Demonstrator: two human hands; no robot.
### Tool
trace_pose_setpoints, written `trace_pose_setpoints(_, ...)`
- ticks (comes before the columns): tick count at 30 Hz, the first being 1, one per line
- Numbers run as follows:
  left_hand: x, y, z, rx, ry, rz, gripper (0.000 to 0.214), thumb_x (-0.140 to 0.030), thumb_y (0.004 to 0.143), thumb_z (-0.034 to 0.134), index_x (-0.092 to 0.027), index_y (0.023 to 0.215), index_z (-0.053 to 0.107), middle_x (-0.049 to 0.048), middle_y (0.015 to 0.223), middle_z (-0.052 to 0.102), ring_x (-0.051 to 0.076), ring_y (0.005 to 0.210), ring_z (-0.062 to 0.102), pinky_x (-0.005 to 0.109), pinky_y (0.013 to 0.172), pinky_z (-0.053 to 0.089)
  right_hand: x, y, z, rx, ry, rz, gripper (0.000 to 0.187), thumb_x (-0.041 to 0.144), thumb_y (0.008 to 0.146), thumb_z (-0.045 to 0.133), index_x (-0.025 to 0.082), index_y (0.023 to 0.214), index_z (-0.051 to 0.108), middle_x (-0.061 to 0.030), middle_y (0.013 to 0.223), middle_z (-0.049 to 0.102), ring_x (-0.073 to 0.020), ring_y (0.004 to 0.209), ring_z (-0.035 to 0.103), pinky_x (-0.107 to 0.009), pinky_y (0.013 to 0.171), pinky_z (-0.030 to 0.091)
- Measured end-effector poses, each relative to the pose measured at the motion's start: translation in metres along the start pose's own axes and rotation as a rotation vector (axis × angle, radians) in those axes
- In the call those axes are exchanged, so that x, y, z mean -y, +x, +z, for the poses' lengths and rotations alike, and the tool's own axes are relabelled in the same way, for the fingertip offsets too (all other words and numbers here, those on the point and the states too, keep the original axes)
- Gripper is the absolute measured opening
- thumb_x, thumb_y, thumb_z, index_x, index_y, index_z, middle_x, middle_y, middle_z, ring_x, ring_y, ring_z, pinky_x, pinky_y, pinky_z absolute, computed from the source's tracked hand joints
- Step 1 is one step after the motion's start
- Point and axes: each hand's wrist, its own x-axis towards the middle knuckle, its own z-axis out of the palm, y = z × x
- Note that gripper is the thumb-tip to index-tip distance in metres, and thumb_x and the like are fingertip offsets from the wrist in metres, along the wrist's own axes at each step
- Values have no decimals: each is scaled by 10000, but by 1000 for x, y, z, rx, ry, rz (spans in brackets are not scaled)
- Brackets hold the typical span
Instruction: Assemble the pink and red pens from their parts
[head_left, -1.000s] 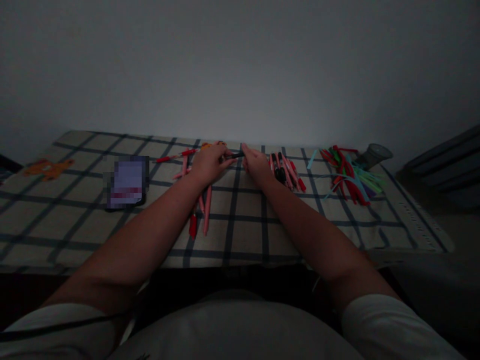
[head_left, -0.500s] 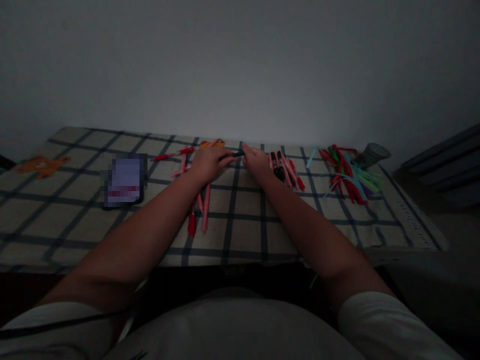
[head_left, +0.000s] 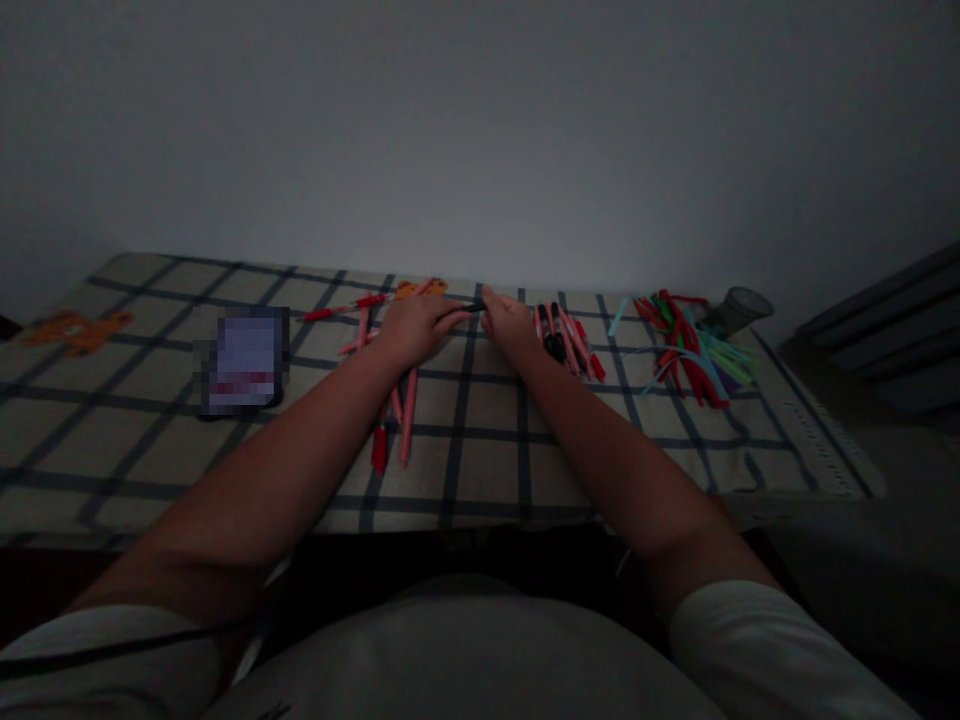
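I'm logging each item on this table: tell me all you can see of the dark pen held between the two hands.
The dark pen is a thin, black-looking stick, lying nearly level just above the checked tablecloth at the far middle of the table. The left hand pinches one end and the right hand the other; only the short stretch between them shows. Dim light hides cap, tip and material.

Open checked cloth of desk (head_left: pixel 487 470) found between forearms, from near edge up to hands. Left of left hand (head_left: pixel 412 325): loose pink and red pens (head_left: pixel 390 425) scattered across path. Just right of right hand (head_left: pixel 512 325): tight row of pink, red and black pens (head_left: pixel 566 340). Farther right: heap of coloured strips (head_left: pixel 694 345), grey round container (head_left: pixel 739 305) beside it. Left side: blurred dark-edged rectangular object (head_left: pixel 244 362); bare cloth around it.
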Motion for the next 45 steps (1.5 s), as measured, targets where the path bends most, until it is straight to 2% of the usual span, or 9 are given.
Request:
trace_pose_setpoints(8,-6,-2,-3,-95,-30,-147,209,-410,1043,802,-260,1180,852,93,1242,861,326,1265,759,380,1011,558,7,-2,-3,-46,-31,34,672,819,1070,598,280,691,467,41,614,439,-165,657,515,-300,654,410)
trace_pose_setpoints(13,-1,-2,-3,-102,7,-110,220,-404,1033,799,-263,1187,866,75,1147,865,287,1122,772,348,924,547,8,-2,-5,-29,-50,4,644,657,1143,591,267,651,450,44,623,453,-149,642,459,-307,676,383)
trace_pose_setpoints(17,4,-1,-1,-124,28,-67,240,-411,1057,778,-256,1209,881,78,1161,872,281,1127,782,354,954,557,0,2,-5,-5,-31,-43,609,582,1170,580,263,662,473,42,629,462,-150,642,435,-314,676,370)
trace_pose_setpoints(23,11,0,2,-110,46,18,307,-418,1140,662,-278,1322,865,81,1331,869,280,1344,762,366,1093,552,-16,13,-2,23,28,-92,545,514,1184,572,263,706,497,43,685,493,-152,682,459,-302,691,381)
trace_pose_setpoints(29,13,2,4,-109,76,39,333,-396,1159,610,-284,1352,857,84,1362,860,293,1386,751,396,1146,563,-25,18,1,21,48,-152,441,411,1178,559,270,763,506,35,743,531,-169,742,501,-315,736,418)
trace_pose_setpoints(36,8,0,2,-133,16,27,380,-302,1078,718,-273,1445,813,92,1408,836,287,1284,773,384,1072,578,-23,15,2,25,49,-240,214,320,1062,633,277,868,553,39,790,574,-177,799,571,-331,801,457)
trace_pose_setpoints(41,4,0,0,-115,-6,1,299,-305,1059,761,-275,1347,838,78,1310,858,282,1203,789,369,995,577,-19,12,3,56,81,-272,147,328,1037,646,276,926,564,32,820,586,-180,800,581,-347,824,475)
trace_pose_setpoints(43,5,0,1,-125,-9,13,289,-284,1046,764,-283,1325,840,72,1289,862,284,1203,786,372,997,573,-18,10,2,66,81,-264,156,359,1051,645,277,941,570,36,814,573,-179,785,570,-344,811,469)
trace_pose_setpoints(45,6,0,1,-146,-19,30,268,-258,1037,753,-283,1287,845,69,1286,859,284,1213,779,373,1014,568,-18,9,2,51,70,-249,261,444,1088,633,282,902,549,40,788,540,-177,768,548,-339,789,455)
